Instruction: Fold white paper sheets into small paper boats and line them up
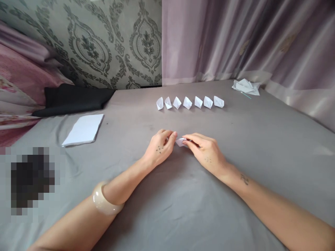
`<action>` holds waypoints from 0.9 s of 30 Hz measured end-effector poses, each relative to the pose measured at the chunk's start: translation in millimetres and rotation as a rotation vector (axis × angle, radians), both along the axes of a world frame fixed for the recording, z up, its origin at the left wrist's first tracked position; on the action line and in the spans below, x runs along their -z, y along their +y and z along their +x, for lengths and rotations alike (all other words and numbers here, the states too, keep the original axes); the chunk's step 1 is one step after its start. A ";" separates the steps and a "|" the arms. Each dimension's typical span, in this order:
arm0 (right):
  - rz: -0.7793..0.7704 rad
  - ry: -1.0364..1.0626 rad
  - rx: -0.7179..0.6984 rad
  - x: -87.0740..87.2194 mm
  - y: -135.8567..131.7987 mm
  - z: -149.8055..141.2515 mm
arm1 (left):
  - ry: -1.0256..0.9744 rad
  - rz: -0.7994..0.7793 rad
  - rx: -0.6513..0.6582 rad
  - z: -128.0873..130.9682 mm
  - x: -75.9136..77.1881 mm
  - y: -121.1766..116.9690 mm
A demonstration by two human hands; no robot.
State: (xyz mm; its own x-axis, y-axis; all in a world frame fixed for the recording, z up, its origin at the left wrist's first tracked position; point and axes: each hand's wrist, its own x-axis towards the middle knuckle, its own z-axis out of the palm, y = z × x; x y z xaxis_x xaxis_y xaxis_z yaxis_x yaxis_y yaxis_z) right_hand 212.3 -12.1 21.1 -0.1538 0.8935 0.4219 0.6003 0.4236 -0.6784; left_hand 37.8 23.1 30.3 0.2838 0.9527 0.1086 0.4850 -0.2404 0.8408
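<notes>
Between my two hands is a small piece of folded white paper (180,142), held just above or on the grey cloth. My left hand (161,146) pinches its left end with thumb and fingers. On the other end, my right hand (205,148) grips it between thumb and forefinger. Fingertips cover both ends of the paper, so its full shape is hidden. Beyond the hands stands a row of several small folded white paper boats (187,103), spaced side by side.
A stack of white paper sheets (85,129) lies at the left, with black cloth (75,99) behind it. Crumpled white paper (246,86) and a thin bluish stick (246,95) rest at the far right. Purple curtains (209,42) border the grey sheet (274,139). A blurred patch covers something lower left.
</notes>
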 end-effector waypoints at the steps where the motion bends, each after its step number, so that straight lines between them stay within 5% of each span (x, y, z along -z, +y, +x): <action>1: -0.008 -0.006 0.001 -0.4 0.2 0.8 | 0.001 0.055 0.012 -0.1 -0.1 -1.5; 6: -0.053 -0.056 0.026 1.7 0.2 0.7 | -0.014 0.136 0.139 3.5 0.9 -7.6; 18: 0.027 -0.087 0.041 -7.0 -2.3 -9.9 | 0.204 0.344 0.157 5.6 7.9 -7.1; 27: 0.028 -0.115 0.097 -6.9 -1.3 -15.0 | 0.238 0.353 0.222 4.2 6.9 -6.3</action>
State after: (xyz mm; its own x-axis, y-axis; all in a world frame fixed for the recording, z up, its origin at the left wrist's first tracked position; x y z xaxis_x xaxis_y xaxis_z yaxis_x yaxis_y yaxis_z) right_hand 197.3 -13.4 28.0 -0.1160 0.8945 0.4317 0.7127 0.3777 -0.5912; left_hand 42.0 16.8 23.4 0.5327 0.7828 0.3217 0.5583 -0.6107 0.5616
